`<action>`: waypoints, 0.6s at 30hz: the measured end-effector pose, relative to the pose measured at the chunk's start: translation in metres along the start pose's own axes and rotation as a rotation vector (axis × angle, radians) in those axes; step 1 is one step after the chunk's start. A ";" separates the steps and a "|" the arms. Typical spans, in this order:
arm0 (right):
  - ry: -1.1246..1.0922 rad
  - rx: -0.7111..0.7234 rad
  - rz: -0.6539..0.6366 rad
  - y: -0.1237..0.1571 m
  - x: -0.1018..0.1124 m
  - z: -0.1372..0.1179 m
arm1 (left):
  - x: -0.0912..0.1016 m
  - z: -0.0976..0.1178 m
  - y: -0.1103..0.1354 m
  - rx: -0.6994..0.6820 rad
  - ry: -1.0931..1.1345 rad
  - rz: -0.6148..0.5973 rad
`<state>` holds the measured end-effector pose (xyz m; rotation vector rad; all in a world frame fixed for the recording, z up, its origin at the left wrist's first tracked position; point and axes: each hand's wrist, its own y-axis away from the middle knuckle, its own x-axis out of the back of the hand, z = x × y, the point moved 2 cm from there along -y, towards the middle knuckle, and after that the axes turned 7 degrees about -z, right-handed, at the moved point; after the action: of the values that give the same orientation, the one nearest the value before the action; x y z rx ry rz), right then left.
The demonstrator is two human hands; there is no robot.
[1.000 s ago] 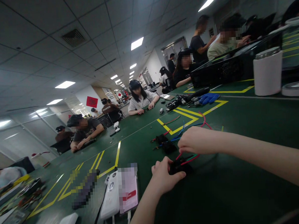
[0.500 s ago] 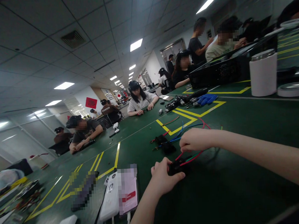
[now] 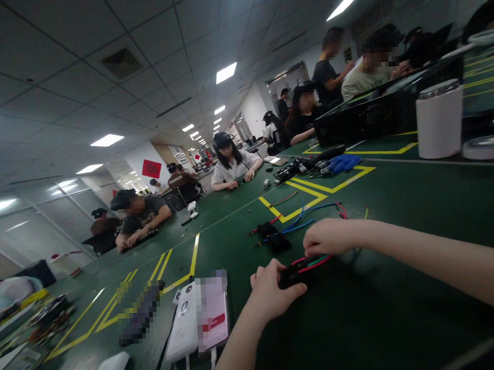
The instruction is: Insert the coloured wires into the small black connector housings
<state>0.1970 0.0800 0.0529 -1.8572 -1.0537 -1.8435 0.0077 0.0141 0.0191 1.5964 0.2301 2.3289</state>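
Left hand [image 3: 273, 294] is clamped tight around the black connector block [image 3: 293, 275], pinning it to the green table [image 3: 381, 310]. Right hand [image 3: 330, 237], just beyond the block, is closed in a pinch on the red and green wires [image 3: 315, 261] running out of it. Past the block lie blue wires [image 3: 304, 221]. Left of the block sits a white power bank [image 3: 183, 323], printed with what looks like "12", touching a phone [image 3: 211, 314] whose screen is unreadable.
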 end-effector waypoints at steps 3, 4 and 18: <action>0.057 -0.013 0.030 0.006 0.012 -0.010 | 0.001 0.001 0.001 0.009 -0.002 -0.005; 0.089 -0.004 0.060 0.009 0.018 -0.017 | 0.001 0.002 0.001 0.008 -0.004 -0.006; 0.124 -0.025 0.009 0.003 0.009 -0.005 | 0.000 -0.001 -0.001 0.004 0.021 -0.010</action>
<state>0.1943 0.0765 0.0630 -1.7332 -0.9826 -1.9470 0.0072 0.0150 0.0188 1.5700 0.2473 2.3397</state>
